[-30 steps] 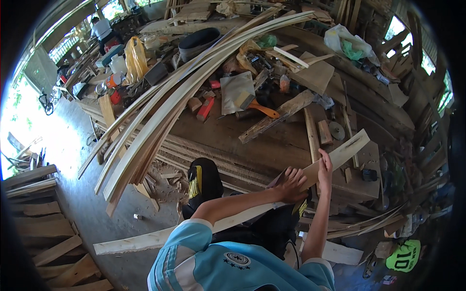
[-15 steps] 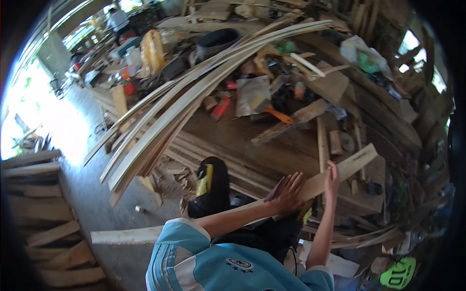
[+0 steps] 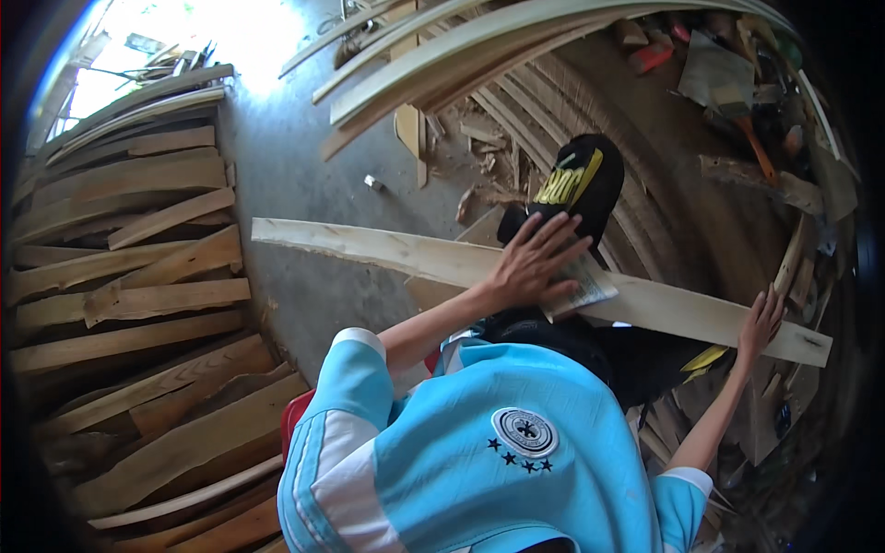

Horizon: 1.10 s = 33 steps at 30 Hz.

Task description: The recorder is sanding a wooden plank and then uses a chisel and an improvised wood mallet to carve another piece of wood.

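A long, pale wooden board (image 3: 369,249) lies crosswise over my lap, its narrow left end out over the floor. My left hand (image 3: 539,258), fingers stretched and spread, rests on a sheet of paper, perhaps sandpaper (image 3: 587,289), lying on the board. Near the board's right end, my right hand (image 3: 762,320) grips the upper edge with its fingers close together. Just beyond the board is my black shoe with yellow lettering (image 3: 599,184).
Stacked rough boards (image 3: 138,341) fill the left side above the concrete floor (image 3: 304,157). Long bent strips (image 3: 433,55) overhang at the top. A cluttered bench at upper right bears a brush (image 3: 756,147) and scrap wood. A red seat edge (image 3: 297,410) shows beside me.
The view has swung down and left, showing more of the board stack. My left hand has slid along the board with the paper, fingers now spread wider. My right hand stays near the end.
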Each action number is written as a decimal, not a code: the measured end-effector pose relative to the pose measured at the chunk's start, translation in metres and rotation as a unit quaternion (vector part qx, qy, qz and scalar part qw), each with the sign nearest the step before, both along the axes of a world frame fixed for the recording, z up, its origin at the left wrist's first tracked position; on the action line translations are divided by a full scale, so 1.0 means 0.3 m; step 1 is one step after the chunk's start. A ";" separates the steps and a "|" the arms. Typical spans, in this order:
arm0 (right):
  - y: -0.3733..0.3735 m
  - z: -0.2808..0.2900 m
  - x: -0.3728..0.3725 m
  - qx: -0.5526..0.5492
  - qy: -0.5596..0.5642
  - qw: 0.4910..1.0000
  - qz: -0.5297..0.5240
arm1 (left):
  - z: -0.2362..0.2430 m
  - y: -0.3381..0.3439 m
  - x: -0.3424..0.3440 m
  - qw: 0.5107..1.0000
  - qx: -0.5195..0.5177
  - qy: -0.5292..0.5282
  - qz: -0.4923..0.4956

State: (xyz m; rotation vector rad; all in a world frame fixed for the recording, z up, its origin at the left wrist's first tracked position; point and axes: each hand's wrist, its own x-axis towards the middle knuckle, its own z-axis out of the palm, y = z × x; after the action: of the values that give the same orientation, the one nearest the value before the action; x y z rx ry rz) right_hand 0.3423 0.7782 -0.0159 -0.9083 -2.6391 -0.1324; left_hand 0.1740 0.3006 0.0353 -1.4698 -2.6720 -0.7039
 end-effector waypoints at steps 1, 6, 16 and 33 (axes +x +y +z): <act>0.005 0.000 -0.002 0.002 -0.003 1.000 0.011 | 0.010 0.000 0.000 1.000 0.000 0.000 0.015; -0.019 0.020 -0.023 -0.013 -0.055 0.997 -0.048 | 0.033 0.079 0.046 0.997 -0.047 0.054 0.005; -0.060 0.051 -0.038 -0.020 -0.026 0.999 -0.043 | -0.050 0.474 0.128 0.983 0.158 0.007 -0.090; -0.235 0.160 -0.080 -0.059 0.106 0.990 -0.078 | 0.059 0.631 -0.711 0.924 0.198 -0.295 0.143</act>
State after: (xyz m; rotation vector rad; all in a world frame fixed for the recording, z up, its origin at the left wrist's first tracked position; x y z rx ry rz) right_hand 0.3182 0.7076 0.0321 -1.1028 -2.3998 0.0781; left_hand -0.0392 0.4900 0.0529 -0.8329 -2.7715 -1.7559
